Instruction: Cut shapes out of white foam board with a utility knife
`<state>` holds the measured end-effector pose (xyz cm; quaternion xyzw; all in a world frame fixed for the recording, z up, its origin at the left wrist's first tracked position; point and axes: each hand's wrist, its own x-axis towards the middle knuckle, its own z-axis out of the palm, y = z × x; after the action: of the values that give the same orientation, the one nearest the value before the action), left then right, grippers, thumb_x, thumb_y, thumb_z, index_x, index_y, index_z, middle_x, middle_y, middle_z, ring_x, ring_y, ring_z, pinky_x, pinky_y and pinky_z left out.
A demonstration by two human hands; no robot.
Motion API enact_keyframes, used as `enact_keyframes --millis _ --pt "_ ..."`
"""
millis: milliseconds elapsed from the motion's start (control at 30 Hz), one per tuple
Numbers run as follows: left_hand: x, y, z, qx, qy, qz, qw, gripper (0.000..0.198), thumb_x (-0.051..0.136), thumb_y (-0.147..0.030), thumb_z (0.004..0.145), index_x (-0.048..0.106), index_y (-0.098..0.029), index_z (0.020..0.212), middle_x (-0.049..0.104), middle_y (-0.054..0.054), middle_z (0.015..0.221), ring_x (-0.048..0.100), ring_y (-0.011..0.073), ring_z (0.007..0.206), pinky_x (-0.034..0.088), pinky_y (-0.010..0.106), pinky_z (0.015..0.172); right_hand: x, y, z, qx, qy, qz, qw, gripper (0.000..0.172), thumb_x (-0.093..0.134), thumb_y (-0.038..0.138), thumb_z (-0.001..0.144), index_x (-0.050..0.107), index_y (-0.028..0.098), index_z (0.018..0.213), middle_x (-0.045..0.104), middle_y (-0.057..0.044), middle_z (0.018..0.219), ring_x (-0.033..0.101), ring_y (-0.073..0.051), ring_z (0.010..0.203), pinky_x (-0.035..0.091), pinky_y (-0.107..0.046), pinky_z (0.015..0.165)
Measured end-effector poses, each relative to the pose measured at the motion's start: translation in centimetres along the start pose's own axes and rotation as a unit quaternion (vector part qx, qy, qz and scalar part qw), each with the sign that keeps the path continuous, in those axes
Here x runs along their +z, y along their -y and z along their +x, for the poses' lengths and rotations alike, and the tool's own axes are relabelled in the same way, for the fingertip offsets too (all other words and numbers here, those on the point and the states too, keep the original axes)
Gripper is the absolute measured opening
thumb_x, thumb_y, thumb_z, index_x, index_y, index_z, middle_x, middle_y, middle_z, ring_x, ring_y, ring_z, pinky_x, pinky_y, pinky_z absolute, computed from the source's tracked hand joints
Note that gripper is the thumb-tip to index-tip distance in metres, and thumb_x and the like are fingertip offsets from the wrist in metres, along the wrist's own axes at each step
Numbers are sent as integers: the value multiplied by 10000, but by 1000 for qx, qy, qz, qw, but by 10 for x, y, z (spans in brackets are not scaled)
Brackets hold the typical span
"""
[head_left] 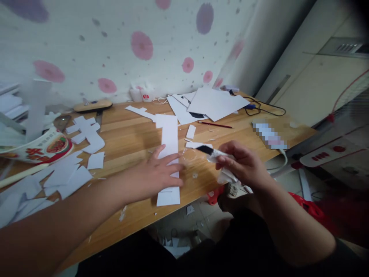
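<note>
My left hand [161, 173] lies with fingers spread on a long white foam-board or card piece [170, 134], pressing it to the wooden table [129, 146]. The piece has a side tab at its far end and a cut line near its front end. Raised to the right of it, my right hand [240, 163] is closed round a utility knife [205, 149] with a dark blade and a pale wrapped handle. The blade points left and stays apart from the white piece. Small white offcuts [190, 131] lie between the piece and the knife.
White cut pieces [69, 181] and a printed noodle bowl [49, 148] crowd the left side. Larger white sheets [219, 104], a dark red pencil [217, 125] and a black cable [271, 109] lie at the back. A blurred-out phone-like object [269, 135] sits near the right edge.
</note>
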<state>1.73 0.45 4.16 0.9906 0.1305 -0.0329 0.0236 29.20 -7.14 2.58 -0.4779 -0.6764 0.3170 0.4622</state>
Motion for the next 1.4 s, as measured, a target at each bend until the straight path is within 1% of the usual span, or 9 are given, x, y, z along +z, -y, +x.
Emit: enact_keyframes --millis 100,167,233,300,400,567,667,867,1400 --pt "5 22 -14 -77 8 -2 997 771 371 83 789 404 -406 1386 321 -25 1553 199 297 1440 66 651 1097 6 -1 -6 -48 87 -92 991 180 546 271 919 605 192 1070 676 -29 795 603 -116 627 468 -244 574" --pt "6 32 -23 -151 -22 -18 988 652 397 -21 855 371 -332 1428 330 21 1549 267 271 1420 174 552 1122 15 -2 -6 -78 147 -138 976 278 501 225 935 569 193 1203 692 -53 898 611 -117 657 469 -248 596" --pt "8 36 -26 -189 -48 -45 980 487 396 -133 915 466 -247 1383 407 63 1506 331 236 1395 244 457 1123 26 0 -2 -102 205 -187 955 327 467 166 932 557 185 1246 691 -58 901 605 -120 671 452 -247 606" --pt "16 34 -25 -183 -38 -71 980 421 374 -185 946 526 -248 1334 421 58 1496 308 253 1406 226 502 1121 36 4 4 -122 252 -242 929 365 448 120 915 562 177 1256 674 -43 822 583 -122 647 420 -245 593" --pt "31 30 -21 -168 -16 -100 980 412 407 -213 953 501 -275 1349 398 40 1507 227 280 1435 121 598 1115 47 12 12 -141 295 -305 895 389 446 118 910 565 190 1274 631 -17 734 535 -117 589 359 -249 554" --pt "46 32 -23 -148 -28 -134 979 463 517 -211 919 459 -270 1375 433 46 1483 261 255 1425 -57 589 1112 58 18 16 -126 298 -316 892 384 458 158 927 557 209 1294 609 -6 699 499 -115 557 311 -264 525" --pt "48 34 -25 -138 -51 -138 979 484 578 -263 896 466 -280 1366 439 43 1480 264 261 1423 -106 561 1109 63 16 15 -126 300 -318 890 418 460 145 916 527 229 1320 615 -5 722 497 -121 558 302 -277 520" --pt "45 33 -23 -151 -44 -155 975 490 626 -284 865 498 -296 1337 451 49 1472 257 288 1425 -89 585 1105 65 18 15 -155 305 -352 871 391 417 149 930 536 198 1298 599 -9 691 478 -135 520 262 -295 488" --pt "43 33 -24 -161 -53 -176 970 523 660 -299 836 502 -343 1333 479 18 1459 255 298 1425 -85 608 1108 66 17 11 -155 286 -326 888 417 438 89 879 525 177 1277 609 2 689 486 -118 511 288 -279 483"
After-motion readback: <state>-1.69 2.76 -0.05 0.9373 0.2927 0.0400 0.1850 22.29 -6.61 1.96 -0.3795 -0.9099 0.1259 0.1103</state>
